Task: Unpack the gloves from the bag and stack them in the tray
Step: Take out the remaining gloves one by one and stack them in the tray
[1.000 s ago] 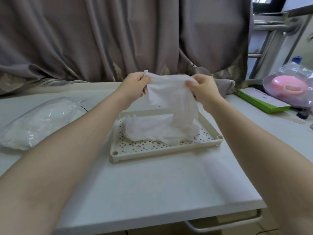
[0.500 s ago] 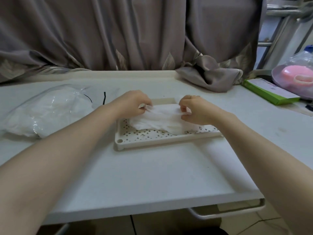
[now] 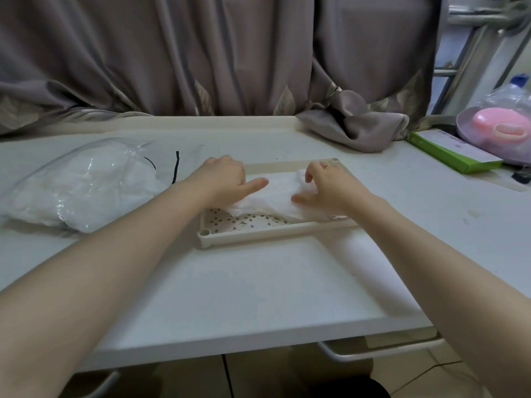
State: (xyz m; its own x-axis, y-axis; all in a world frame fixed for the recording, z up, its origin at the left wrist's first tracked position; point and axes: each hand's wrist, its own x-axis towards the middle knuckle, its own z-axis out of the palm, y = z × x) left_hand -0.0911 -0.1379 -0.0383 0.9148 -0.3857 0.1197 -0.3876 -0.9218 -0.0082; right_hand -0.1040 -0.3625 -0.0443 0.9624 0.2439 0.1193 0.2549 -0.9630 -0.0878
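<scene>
A cream perforated tray [image 3: 258,231] lies on the white table in front of me. White thin gloves [image 3: 277,196] lie flat in a pile inside it. My left hand [image 3: 227,179] rests on the pile's left end, fingers spread and pressing down. My right hand [image 3: 327,186] presses flat on the pile's right end. Neither hand grips anything. A clear plastic bag [image 3: 77,188] with more white gloves lies on the table at the left, apart from the tray.
A grey curtain [image 3: 230,53] hangs behind the table, with a bunched fold [image 3: 359,124] lying on the back right. A green box [image 3: 454,150] and a pink item in plastic wrap [image 3: 500,127] sit at the far right. The table's front edge [image 3: 258,340] is near me.
Both hands lowered the glove from above the tray onto the pile, let go of their pinch, and now press flat on it.
</scene>
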